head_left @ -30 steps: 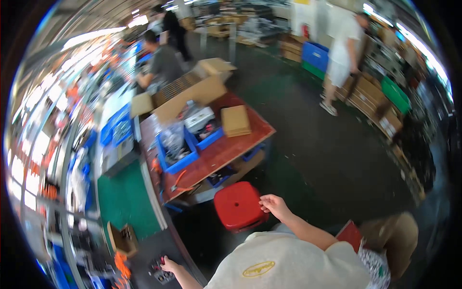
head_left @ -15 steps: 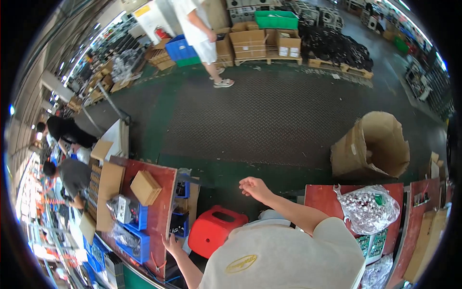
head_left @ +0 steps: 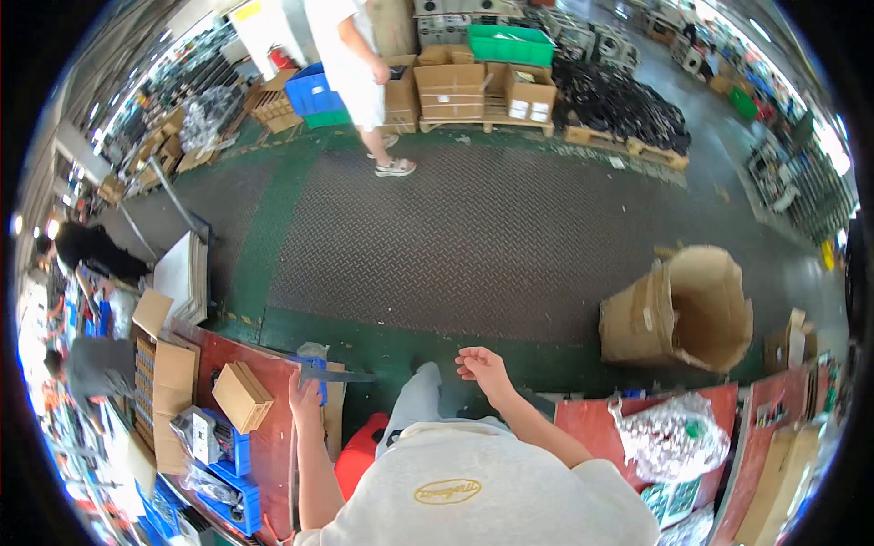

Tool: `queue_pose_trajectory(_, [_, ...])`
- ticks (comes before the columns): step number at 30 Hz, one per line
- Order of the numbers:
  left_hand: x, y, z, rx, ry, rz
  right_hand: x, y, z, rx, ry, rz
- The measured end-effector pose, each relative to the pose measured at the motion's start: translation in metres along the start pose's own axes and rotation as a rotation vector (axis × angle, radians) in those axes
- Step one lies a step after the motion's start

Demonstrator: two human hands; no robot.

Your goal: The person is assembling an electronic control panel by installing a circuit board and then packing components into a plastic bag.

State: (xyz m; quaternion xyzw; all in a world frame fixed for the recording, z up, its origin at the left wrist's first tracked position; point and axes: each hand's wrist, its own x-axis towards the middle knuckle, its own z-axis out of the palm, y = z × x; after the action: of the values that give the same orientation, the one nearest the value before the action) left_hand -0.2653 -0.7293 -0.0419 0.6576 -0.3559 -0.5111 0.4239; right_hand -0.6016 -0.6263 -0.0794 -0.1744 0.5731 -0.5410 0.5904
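Observation:
My left hand (head_left: 306, 398) is raised at the edge of the red tabletop (head_left: 278, 446) on my left, its fingers extended and nothing visible in them. Just beyond it, a blue bin (head_left: 315, 371) shows at the table's side. My right hand (head_left: 486, 371) hangs over the floor in front of me. Its fingers are loosely bent and apart, and it holds nothing. Below and between my arms, a red plastic stool (head_left: 357, 455) is partly hidden by my body. Nearest the left forearm on the tabletop lies a stack of flat cardboard pieces (head_left: 242, 398).
Blue bins (head_left: 238, 499) with parts stand on the left table. At right, a bag of shiny parts (head_left: 675, 439) lies on another red table (head_left: 583, 423), with a big open carton (head_left: 637, 314) beyond it. A person (head_left: 360, 73) stands ahead near pallets of boxes (head_left: 451, 91).
My left hand has risen forward along the table edge. My body has moved off the stool, and a leg now shows ahead. The right hand stays out in front.

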Motion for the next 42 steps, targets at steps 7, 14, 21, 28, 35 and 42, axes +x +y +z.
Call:
queue_pose_trajectory(7, [0.140,0.024,0.000,-0.147,0.030,0.032,0.145,-0.051,0.095,-0.111,-0.109,-0.019])
queue_pose_trajectory(14, [0.250,0.129,-0.009,-0.108,0.301,0.056,0.277,-0.146,0.225,-0.250,-0.278,-0.064])
queue_pose_trajectory(21, [0.428,0.154,0.043,-0.223,0.213,0.220,0.429,-0.175,0.270,-0.216,-0.186,0.006])
queue_pose_trajectory(28, [0.524,0.193,0.036,-0.280,0.393,0.090,0.591,-0.250,0.383,-0.370,-0.411,-0.019])
queue_pose_trajectory(35, [0.630,0.204,-0.019,-0.464,0.603,-0.007,0.730,-0.309,0.564,-0.365,-0.489,-0.114])
queue_pose_trajectory(42, [0.842,0.252,-0.103,-0.466,0.572,-0.068,0.888,-0.284,0.705,-0.373,-0.314,-0.089])
